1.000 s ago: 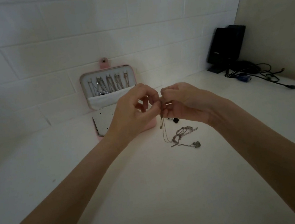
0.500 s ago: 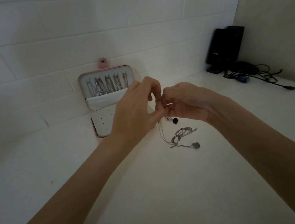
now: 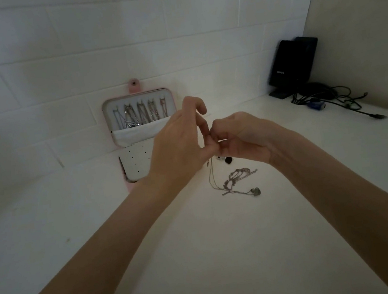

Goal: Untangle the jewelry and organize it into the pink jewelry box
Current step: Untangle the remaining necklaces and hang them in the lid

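A pink jewelry box [image 3: 109, 123] stands open against the white brick wall, with several chains hanging in its upright lid and a white dotted panel lying flat below. My left hand [image 3: 178, 146] and my right hand [image 3: 238, 139] meet fingertip to fingertip above the table, both pinching the top of a thin chain [image 3: 210, 176]. The chain hangs down into a tangled heap of jewelry [image 3: 237, 180] lying on the table, with a small heart pendant [image 3: 256, 191] at its end. A dark bead [image 3: 228, 160] lies under my right hand.
A black speaker [image 3: 292, 64] stands in the far right corner with a tangle of black cables [image 3: 328, 98] and a blue plug beside it. The white table [image 3: 201, 256] stretches toward me under my forearms.
My left hand's index finger has lifted and straightened upward while thumb and other fingers keep pinching. The hanging chain has shifted slightly; my right hand has barely moved.
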